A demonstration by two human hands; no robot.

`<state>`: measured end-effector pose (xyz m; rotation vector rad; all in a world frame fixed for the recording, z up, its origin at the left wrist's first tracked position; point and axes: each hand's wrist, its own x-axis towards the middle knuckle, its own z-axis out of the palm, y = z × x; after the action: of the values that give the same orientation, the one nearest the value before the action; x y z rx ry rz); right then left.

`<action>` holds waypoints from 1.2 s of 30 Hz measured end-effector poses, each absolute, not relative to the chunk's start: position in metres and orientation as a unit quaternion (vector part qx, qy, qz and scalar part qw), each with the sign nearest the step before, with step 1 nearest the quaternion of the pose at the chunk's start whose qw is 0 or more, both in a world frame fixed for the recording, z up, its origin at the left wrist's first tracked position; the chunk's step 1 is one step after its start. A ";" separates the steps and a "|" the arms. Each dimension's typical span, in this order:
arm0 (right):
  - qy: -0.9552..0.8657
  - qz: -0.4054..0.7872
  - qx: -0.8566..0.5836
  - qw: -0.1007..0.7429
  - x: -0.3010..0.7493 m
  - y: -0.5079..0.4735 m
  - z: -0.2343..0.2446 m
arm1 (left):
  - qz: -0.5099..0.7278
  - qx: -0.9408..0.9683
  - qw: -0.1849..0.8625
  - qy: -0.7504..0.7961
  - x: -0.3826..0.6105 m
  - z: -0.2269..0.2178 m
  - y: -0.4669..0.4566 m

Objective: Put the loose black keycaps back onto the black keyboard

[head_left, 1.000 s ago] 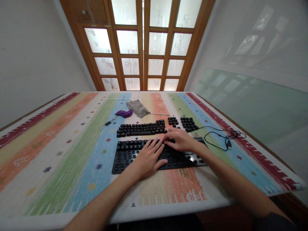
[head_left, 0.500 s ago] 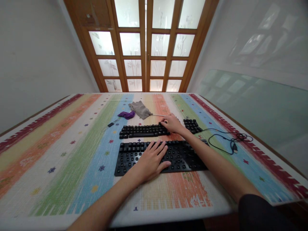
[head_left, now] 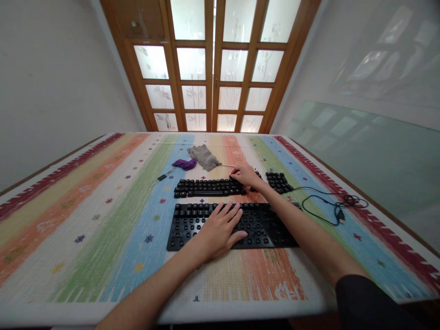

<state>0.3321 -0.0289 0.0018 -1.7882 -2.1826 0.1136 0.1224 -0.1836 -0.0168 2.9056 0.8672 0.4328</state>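
A black keyboard (head_left: 195,229) with most of its keycaps off lies before me; its top-left rows still carry caps. My left hand (head_left: 222,231) rests flat on its middle, fingers spread. Beyond it, loose black keycaps (head_left: 206,187) are laid out in keyboard order. My right hand (head_left: 245,176) is over the right end of that layout, thumb and forefinger pinched at a keycap there; the fingertips partly hide it. My right forearm crosses the keyboard's right side. Another block of keycaps (head_left: 278,182) sits right of that hand.
Behind the keycaps lie a grey cloth (head_left: 204,158), a purple cloth (head_left: 184,164) and a small black item (head_left: 162,177). The keyboard's coiled cable (head_left: 347,201) with its USB plug is on the right. A striped tablecloth (head_left: 113,220) covers the table; walls stand on both sides.
The view has shifted slightly, moving everything a little to the right. My right hand stays at the keycaps' right end with a small shift; my left hand keeps its place on the keyboard.
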 end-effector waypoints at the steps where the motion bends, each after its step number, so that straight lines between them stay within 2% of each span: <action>1: -0.763 0.047 -0.623 0.163 0.332 -0.028 0.002 | 0.139 0.948 0.042 0.283 0.122 -0.016 -0.183; 14: -0.776 0.067 -0.566 0.271 0.335 -0.037 0.010 | 0.138 0.947 0.054 0.284 0.122 -0.014 -0.184; 19: -0.781 0.139 -0.498 0.349 0.346 -0.072 0.013 | 0.144 0.946 0.042 0.286 0.123 -0.016 -0.184; 22: -0.781 0.172 -0.475 0.368 0.354 -0.100 0.012 | 0.140 0.946 0.041 0.288 0.123 -0.017 -0.184; 27: -0.788 0.195 -0.464 0.355 0.365 -0.148 0.012 | 0.141 0.947 0.036 0.285 0.123 -0.018 -0.184; 36: -0.825 0.141 -0.425 0.344 0.366 -0.179 -0.004 | 0.164 0.945 0.023 0.281 0.125 -0.018 -0.184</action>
<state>0.3659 -0.1789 -0.0039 -1.1044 -2.1425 0.3673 0.1249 -0.1837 -0.0182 2.9275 0.8701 0.5095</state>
